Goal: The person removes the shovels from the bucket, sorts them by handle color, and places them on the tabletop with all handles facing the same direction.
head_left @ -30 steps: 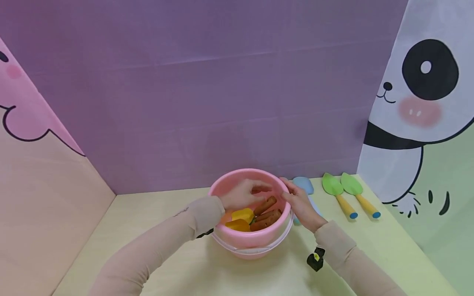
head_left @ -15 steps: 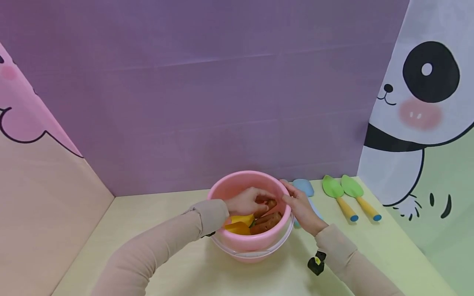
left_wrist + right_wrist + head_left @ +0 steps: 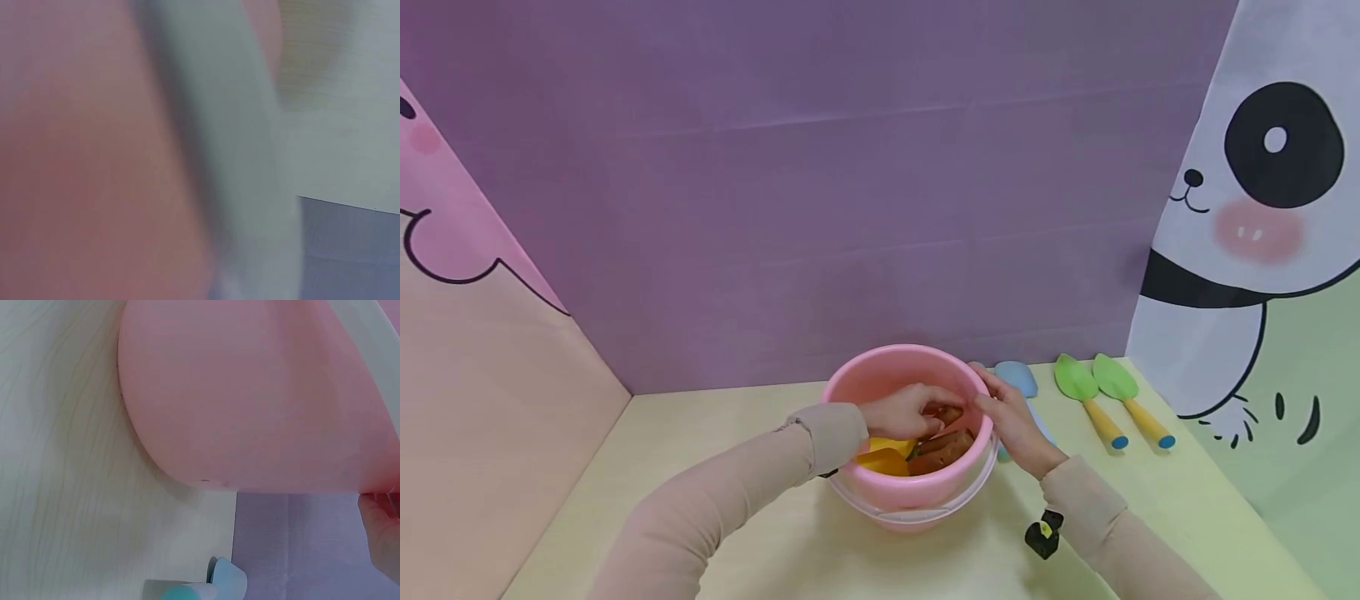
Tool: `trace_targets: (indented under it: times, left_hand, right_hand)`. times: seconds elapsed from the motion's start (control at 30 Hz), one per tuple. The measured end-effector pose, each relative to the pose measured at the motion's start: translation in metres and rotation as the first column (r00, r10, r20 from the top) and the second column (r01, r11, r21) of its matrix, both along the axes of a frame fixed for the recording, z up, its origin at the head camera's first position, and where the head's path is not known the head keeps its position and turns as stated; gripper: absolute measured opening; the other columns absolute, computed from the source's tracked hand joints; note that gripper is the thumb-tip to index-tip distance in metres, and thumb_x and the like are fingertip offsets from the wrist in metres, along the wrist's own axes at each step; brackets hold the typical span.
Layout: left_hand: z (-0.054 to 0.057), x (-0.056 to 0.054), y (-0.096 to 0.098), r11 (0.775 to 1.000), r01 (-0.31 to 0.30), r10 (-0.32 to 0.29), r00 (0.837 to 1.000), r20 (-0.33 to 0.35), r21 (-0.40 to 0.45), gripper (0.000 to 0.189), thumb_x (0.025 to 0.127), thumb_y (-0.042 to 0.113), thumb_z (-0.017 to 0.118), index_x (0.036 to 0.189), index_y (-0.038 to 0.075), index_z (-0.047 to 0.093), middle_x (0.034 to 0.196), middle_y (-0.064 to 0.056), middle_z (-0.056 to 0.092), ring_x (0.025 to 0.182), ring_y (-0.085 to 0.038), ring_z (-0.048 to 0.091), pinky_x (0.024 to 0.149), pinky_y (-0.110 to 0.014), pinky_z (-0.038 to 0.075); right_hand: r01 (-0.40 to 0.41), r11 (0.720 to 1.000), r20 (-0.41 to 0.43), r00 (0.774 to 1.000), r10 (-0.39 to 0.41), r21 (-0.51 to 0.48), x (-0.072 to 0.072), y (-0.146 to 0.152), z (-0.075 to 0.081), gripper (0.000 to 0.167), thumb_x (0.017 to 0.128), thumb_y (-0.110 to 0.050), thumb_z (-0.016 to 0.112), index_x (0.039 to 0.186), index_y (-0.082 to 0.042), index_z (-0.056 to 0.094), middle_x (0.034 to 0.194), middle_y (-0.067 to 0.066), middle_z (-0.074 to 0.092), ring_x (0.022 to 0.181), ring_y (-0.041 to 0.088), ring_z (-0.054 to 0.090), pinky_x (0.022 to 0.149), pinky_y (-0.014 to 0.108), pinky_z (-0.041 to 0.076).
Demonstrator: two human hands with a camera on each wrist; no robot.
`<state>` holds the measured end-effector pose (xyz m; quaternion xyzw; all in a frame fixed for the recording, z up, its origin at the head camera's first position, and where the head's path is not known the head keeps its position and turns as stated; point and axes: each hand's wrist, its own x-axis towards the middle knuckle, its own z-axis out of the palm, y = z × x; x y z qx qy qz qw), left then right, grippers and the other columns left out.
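Observation:
A pink bucket (image 3: pixel 895 492) with a pale handle stands on the table, holding yellow pieces (image 3: pixel 883 461) and brown, rounded stick-like pieces (image 3: pixel 942 454). My left hand (image 3: pixel 904 411) reaches inside from the left, fingers and thumb curled round the upper brown stick-like piece (image 3: pixel 950 414), which they partly hide. On the right side, my right hand (image 3: pixel 1017 429) grips the rim, thumb inside and fingers outside. The right wrist view shows the bucket's outer wall (image 3: pixel 250 394) and part of that hand (image 3: pixel 381 531). Skin and a sleeve blur fill much of the left wrist view.
Two green trowels (image 3: pixel 1077 379) with yellow handles lie to the right on the pale table (image 3: pixel 722 467). A light blue scoop (image 3: pixel 1017 377) lies behind the right hand. A purple backdrop (image 3: pixel 775 208) rises at the back, with panda-printed cloth (image 3: pixel 1198 350) on the right.
My left hand has moved slightly right and down inside the bucket, closing over the upper brown piece. My right hand keeps its hold on the rim.

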<state>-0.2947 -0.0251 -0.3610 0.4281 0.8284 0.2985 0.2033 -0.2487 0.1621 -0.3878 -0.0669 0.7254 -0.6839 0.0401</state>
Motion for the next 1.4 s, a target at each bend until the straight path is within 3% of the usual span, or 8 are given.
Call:
trace_targets:
  times: [0.3,0.5,0.67,0.77,0.9,1.07,1.27,1.4]
  left_hand:
    - [0.000,-0.001,0.002,0.999,-0.039,0.038,0.999,0.021,0.038,0.031,0.089,0.009,0.056,0.117,0.019,0.063,0.100,0.010,0.064,0.086,-0.008,0.054,0.075,-0.016,0.048]
    - [0.003,-0.001,0.001,0.999,-0.022,0.020,0.999,0.050,0.048,0.029,0.088,0.009,0.057,0.115,0.019,0.064,0.096,0.009,0.065,0.081,-0.008,0.055,0.071,-0.017,0.049]
    - [0.008,0.000,-0.006,0.999,-0.023,0.023,1.000,0.004,0.048,0.033,0.088,0.005,0.055,0.117,0.019,0.064,0.103,0.011,0.066,0.086,-0.004,0.055,0.079,-0.015,0.047]
    - [0.012,-0.002,-0.015,0.997,-0.041,0.043,0.999,-0.024,0.066,0.033,0.089,0.005,0.055,0.117,0.019,0.064,0.104,0.008,0.067,0.083,-0.007,0.058,0.077,-0.018,0.049]
    - [0.018,-0.004,-0.030,0.990,-0.079,0.083,0.996,-0.036,0.113,0.031,0.089,0.003,0.053,0.117,0.012,0.064,0.106,-0.002,0.067,0.084,-0.015,0.060,0.077,-0.023,0.051]
    - [0.025,-0.007,-0.046,0.966,-0.174,0.175,0.984,0.010,0.192,0.032,0.090,0.000,0.052,0.120,0.002,0.059,0.117,-0.013,0.062,0.104,-0.023,0.059,0.091,-0.033,0.048]
    - [0.032,-0.014,-0.061,0.944,-0.240,0.250,0.968,-0.017,0.226,0.032,0.087,0.000,0.056,0.119,-0.002,0.058,0.114,-0.016,0.060,0.104,-0.026,0.058,0.094,-0.037,0.046]
    - [0.033,-0.018,-0.070,0.926,-0.308,0.316,0.949,0.001,0.218,0.031,0.086,0.002,0.059,0.116,-0.003,0.059,0.112,-0.014,0.061,0.104,-0.026,0.058,0.094,-0.037,0.046]
  right_hand:
    - [0.015,1.000,0.005,1.000,-0.015,-0.021,0.000,0.001,0.002,0.058,0.088,-0.006,0.041,0.144,-0.009,0.028,0.152,0.007,0.021,0.137,0.021,0.023,0.095,0.019,0.040]
    - [0.028,0.999,0.007,1.000,-0.028,-0.023,-0.001,0.001,0.000,0.058,0.088,-0.005,0.041,0.144,-0.007,0.029,0.151,0.008,0.023,0.135,0.022,0.027,0.094,0.020,0.041]
    - [0.038,0.999,-0.004,0.999,-0.038,-0.034,-0.002,-0.001,0.000,0.057,0.087,-0.005,0.041,0.143,-0.005,0.029,0.151,0.009,0.024,0.134,0.023,0.029,0.090,0.017,0.043]
    - [0.036,0.998,-0.008,0.999,-0.037,-0.048,-0.002,-0.003,0.000,0.057,0.088,-0.005,0.040,0.143,-0.005,0.029,0.151,0.010,0.023,0.134,0.024,0.028,0.089,0.017,0.044]
    - [0.028,0.998,0.003,1.000,-0.028,-0.057,-0.002,-0.005,-0.001,0.057,0.088,-0.005,0.040,0.144,-0.007,0.029,0.150,0.009,0.026,0.131,0.024,0.033,0.090,0.020,0.044]
    - [0.025,0.999,0.005,1.000,-0.025,-0.043,-0.003,-0.005,-0.001,0.057,0.088,-0.005,0.040,0.144,-0.009,0.029,0.147,0.008,0.030,0.126,0.027,0.041,0.094,0.030,0.045]
    - [0.030,0.999,0.002,1.000,-0.030,-0.039,-0.002,-0.003,0.001,0.056,0.088,-0.007,0.041,0.144,-0.009,0.029,0.150,0.007,0.025,0.128,0.028,0.039,0.095,0.032,0.043]
    - [0.038,0.999,0.018,0.999,-0.038,-0.038,-0.001,-0.002,0.002,0.057,0.089,-0.007,0.041,0.144,-0.009,0.028,0.152,0.006,0.020,0.132,0.026,0.033,0.096,0.031,0.042]
